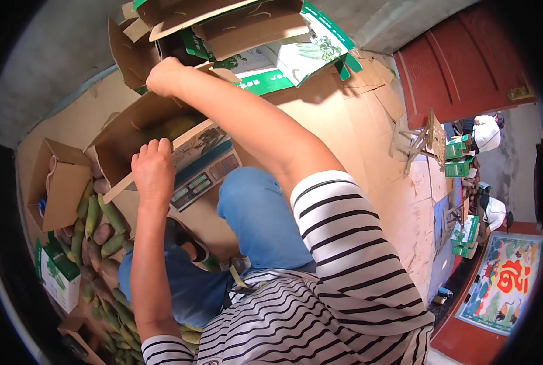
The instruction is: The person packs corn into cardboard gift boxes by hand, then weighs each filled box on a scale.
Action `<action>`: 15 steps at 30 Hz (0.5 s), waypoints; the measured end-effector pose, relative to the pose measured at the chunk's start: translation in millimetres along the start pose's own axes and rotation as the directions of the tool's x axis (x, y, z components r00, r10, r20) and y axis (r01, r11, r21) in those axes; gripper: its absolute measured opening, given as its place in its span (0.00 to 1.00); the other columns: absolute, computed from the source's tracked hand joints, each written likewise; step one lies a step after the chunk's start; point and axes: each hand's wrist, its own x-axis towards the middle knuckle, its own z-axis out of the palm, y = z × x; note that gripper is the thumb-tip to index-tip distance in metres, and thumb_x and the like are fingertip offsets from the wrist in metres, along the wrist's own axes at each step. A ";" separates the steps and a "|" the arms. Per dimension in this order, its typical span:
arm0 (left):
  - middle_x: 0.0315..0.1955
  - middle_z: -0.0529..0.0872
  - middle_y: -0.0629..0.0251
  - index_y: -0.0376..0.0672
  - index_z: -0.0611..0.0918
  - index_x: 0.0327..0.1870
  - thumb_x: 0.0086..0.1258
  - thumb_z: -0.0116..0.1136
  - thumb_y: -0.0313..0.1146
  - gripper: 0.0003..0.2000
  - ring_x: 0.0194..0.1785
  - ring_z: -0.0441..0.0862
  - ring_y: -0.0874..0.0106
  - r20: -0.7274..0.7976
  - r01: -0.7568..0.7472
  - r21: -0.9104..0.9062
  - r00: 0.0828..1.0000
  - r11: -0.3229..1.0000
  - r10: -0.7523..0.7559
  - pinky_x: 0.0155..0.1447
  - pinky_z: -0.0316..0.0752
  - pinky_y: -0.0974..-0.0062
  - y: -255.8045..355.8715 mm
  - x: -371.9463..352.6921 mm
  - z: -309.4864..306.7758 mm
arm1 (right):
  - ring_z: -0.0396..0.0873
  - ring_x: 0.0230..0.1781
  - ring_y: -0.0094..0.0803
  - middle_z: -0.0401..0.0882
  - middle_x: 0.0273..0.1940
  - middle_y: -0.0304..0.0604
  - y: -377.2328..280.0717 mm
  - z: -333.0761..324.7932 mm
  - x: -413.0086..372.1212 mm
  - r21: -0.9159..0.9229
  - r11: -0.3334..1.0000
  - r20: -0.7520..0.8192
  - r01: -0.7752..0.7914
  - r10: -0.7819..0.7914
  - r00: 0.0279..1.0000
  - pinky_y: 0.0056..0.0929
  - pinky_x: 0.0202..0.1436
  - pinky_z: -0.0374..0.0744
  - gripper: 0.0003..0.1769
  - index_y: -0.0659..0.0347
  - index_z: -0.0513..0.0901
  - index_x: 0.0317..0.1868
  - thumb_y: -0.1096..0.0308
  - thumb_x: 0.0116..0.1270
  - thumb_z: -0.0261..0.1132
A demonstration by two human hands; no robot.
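An open cardboard box [113, 143] stands in front of me, with a printed side facing my knees and some yellowish-green produce partly visible in its shadowed inside. My left hand [153, 167] rests on its near edge, fingers curled over the rim. Farther up, my right hand [167, 76] is closed near the box's far end, beside other open boxes; what it holds, if anything, is hidden. Long green vegetables [92, 216] and reddish-brown roots [103, 233] lie in a pile at the left of the box.
Open green and white cartons [314, 48] stand at the top. A small brown box [65, 182] is at the left, a green and white carton [62, 277] below it. Two people [487, 132] are at the far right among boxes, near a wooden stool [431, 137] and red doors [460, 67].
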 end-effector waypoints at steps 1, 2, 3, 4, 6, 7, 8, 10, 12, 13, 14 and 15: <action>0.27 0.78 0.67 0.47 0.76 0.31 0.58 0.53 0.27 0.03 0.36 0.78 0.67 0.001 -0.003 0.010 1.000 1.000 0.003 0.38 0.69 0.67 -1.4 0.6 -0.3 | 0.84 0.47 0.37 0.86 0.44 0.41 -0.4 3.3 1.5 -0.009 1.000 0.000 -0.007 0.007 1.000 0.39 0.43 0.82 0.12 0.53 0.88 0.42 0.65 0.59 0.63; 0.27 0.78 0.67 0.46 0.76 0.31 0.58 0.53 0.27 0.02 0.36 0.78 0.67 0.001 -0.007 0.019 1.000 1.000 0.007 0.38 0.69 0.67 -2.1 0.9 0.3 | 0.84 0.46 0.37 0.87 0.44 0.41 1.7 6.8 1.6 -0.021 1.000 0.002 -0.016 0.016 1.000 0.39 0.42 0.82 0.12 0.52 0.88 0.42 0.67 0.59 0.62; 0.27 0.79 0.67 0.46 0.76 0.31 0.58 0.53 0.27 0.02 0.35 0.79 0.67 -0.004 -0.010 0.025 1.000 1.000 0.010 0.38 0.69 0.67 -1.8 2.5 1.5 | 0.85 0.46 0.36 0.87 0.43 0.40 5.2 8.2 -1.6 -0.014 1.000 -0.003 -0.024 0.024 1.000 0.39 0.42 0.82 0.12 0.52 0.88 0.41 0.67 0.60 0.61; 0.27 0.79 0.67 0.46 0.76 0.30 0.58 0.53 0.27 0.02 0.35 0.79 0.67 -0.014 -0.014 0.018 1.000 1.000 0.014 0.38 0.69 0.67 -1.6 2.6 3.5 | 0.85 0.46 0.36 0.87 0.43 0.40 8.2 12.1 -3.7 -0.007 0.999 -0.007 -0.031 0.031 0.999 0.38 0.42 0.82 0.12 0.52 0.89 0.41 0.68 0.60 0.61; 0.26 0.79 0.67 0.46 0.76 0.29 0.59 0.53 0.27 0.01 0.35 0.79 0.67 -0.033 -0.014 0.007 0.999 1.000 0.014 0.38 0.69 0.67 -1.5 5.1 3.4 | 0.85 0.45 0.37 0.87 0.42 0.40 9.3 9.8 -10.0 -0.066 0.996 -0.022 0.060 -0.061 0.998 0.38 0.42 0.83 0.12 0.53 0.89 0.40 0.68 0.59 0.61; 0.26 0.79 0.67 0.46 0.76 0.28 0.58 0.53 0.27 0.01 0.34 0.79 0.67 -0.036 -0.025 0.001 0.999 1.000 0.025 0.38 0.69 0.67 0.2 5.3 0.7 | 0.85 0.45 0.37 0.87 0.42 0.41 12.2 5.8 -17.7 -0.075 0.994 -0.023 0.082 -0.084 0.996 0.38 0.42 0.82 0.12 0.54 0.89 0.39 0.68 0.59 0.60; 0.26 0.79 0.67 0.46 0.77 0.29 0.59 0.53 0.28 0.01 0.34 0.79 0.67 -0.034 -0.053 -0.007 0.998 0.999 0.053 0.38 0.69 0.67 3.1 5.5 -2.1 | 0.85 0.45 0.38 0.87 0.41 0.43 15.9 3.5 -26.7 -0.081 0.991 -0.021 0.106 -0.108 0.994 0.38 0.42 0.82 0.12 0.55 0.89 0.38 0.68 0.58 0.60; 0.27 0.79 0.67 0.46 0.78 0.31 0.61 0.53 0.29 0.01 0.35 0.80 0.68 -0.030 -0.109 -0.034 0.994 0.993 0.108 0.39 0.69 0.67 14.7 7.2 -6.4 | 0.85 0.44 0.39 0.87 0.39 0.45 30.0 -0.9 -55.5 -0.066 0.995 -0.032 0.077 -0.079 0.996 0.38 0.41 0.82 0.11 0.57 0.88 0.36 0.67 0.57 0.60; 0.26 0.78 0.67 0.46 0.77 0.30 0.58 0.54 0.29 0.01 0.35 0.79 0.67 -0.035 -0.212 -0.095 0.977 0.973 0.210 0.41 0.69 0.68 36.5 10.7 -14.6 | 0.85 0.40 0.42 0.86 0.37 0.47 47.7 -3.0 -101.1 -0.002 1.000 -0.048 0.000 0.000 0.999 0.38 0.41 0.82 0.10 0.57 0.88 0.32 0.67 0.56 0.61; 0.26 0.78 0.67 0.46 0.76 0.29 0.57 0.54 0.29 0.01 0.35 0.78 0.67 -0.054 -0.287 -0.130 0.958 0.949 0.283 0.41 0.69 0.68 47.6 12.0 -16.0 | 0.85 0.39 0.43 0.86 0.35 0.49 58.0 1.3 -128.1 -0.014 1.000 -0.046 -0.027 0.027 0.999 0.39 0.39 0.82 0.09 0.58 0.88 0.30 0.67 0.53 0.61; 0.25 0.77 0.67 0.46 0.76 0.28 0.55 0.54 0.29 0.01 0.35 0.78 0.67 -0.074 -0.367 -0.166 0.930 0.915 0.359 0.42 0.69 0.68 59.0 12.3 -18.1 | 0.84 0.37 0.45 0.85 0.32 0.50 69.4 19.1 -156.5 -0.009 0.997 -0.113 -0.079 0.077 0.991 0.41 0.38 0.81 0.08 0.60 0.86 0.28 0.68 0.50 0.62; 0.26 0.77 0.68 0.47 0.76 0.27 0.55 0.54 0.30 0.01 0.36 0.77 0.67 -0.059 -0.463 -0.192 0.885 0.865 0.461 0.43 0.68 0.68 70.8 12.1 -21.5 | 0.83 0.35 0.47 0.84 0.31 0.49 71.6 12.7 -200.5 0.089 0.986 -0.077 -0.141 0.148 0.986 0.43 0.36 0.80 0.07 0.61 0.85 0.26 0.69 0.48 0.62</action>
